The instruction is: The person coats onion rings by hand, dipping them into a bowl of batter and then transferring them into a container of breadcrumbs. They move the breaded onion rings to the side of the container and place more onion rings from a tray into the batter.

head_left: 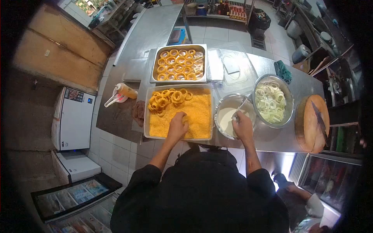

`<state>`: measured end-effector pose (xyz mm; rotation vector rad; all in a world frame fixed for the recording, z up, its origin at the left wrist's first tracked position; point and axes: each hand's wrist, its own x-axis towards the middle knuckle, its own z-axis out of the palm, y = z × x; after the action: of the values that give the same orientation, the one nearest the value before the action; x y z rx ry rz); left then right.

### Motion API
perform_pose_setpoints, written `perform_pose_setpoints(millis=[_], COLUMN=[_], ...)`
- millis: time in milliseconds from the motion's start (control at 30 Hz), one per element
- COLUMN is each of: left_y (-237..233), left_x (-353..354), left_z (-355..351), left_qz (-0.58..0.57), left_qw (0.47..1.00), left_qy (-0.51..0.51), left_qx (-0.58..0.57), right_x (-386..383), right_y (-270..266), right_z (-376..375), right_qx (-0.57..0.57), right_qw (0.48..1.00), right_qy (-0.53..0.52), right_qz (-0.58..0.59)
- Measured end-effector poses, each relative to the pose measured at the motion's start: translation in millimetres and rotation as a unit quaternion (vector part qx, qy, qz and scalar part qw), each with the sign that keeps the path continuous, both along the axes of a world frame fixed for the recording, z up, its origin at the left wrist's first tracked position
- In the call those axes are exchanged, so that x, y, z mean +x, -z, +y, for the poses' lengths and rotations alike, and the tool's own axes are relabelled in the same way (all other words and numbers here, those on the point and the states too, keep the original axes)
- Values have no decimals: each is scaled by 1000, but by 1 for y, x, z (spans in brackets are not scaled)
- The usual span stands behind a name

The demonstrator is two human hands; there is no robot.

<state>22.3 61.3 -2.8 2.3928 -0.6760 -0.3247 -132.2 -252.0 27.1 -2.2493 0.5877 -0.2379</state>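
Note:
My left hand [178, 127] is in the rectangular tub [146, 123] of orange breadcrumbs [163, 123], its fingers closed round a crumb-coated onion ring [185, 119]. Coated onion rings [165, 100] lie heaped along the back of that tub. To the right, my right hand [243, 126] is closed on a slim metal utensil [243, 103] over a bowl of pale batter [226, 118]. Its lower part is hidden by the hand. Sliced raw onion rings [270, 101] fill a steel bowl [288, 115] beside the batter.
Behind the crumbs, a steel tray [204, 54] holds rows of coated rings. A round chopping board [309, 132] with a knife [319, 118] stands far right, near a green cloth [283, 72]. At left are a sauce bottle [126, 91] and a brown cloth [138, 112]. Another person [311, 206] is at lower right.

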Motion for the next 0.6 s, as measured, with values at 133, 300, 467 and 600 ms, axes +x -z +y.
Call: perform_pose_setpoints(millis=[133,300,467,600], left_y=[-36,-10,-11,-7], left_x=[-34,-42,-16,5], left_z=[-24,-26,-21,-5], left_qz=[-117,-109,35,66], left_qw=[980,980,984,995], left_qy=[13,23,43,-30], left_qx=[162,167,171,63], right_x=[0,0,1,0], right_y=[-3,-5,-6,-6], right_z=[0,1,2,2], right_qx=[-5,-1,-15,-19], right_qw=[1000,1000,1000,1000], right_qy=[-4,1,4,-2], right_qz=[1,7,-5,-5])
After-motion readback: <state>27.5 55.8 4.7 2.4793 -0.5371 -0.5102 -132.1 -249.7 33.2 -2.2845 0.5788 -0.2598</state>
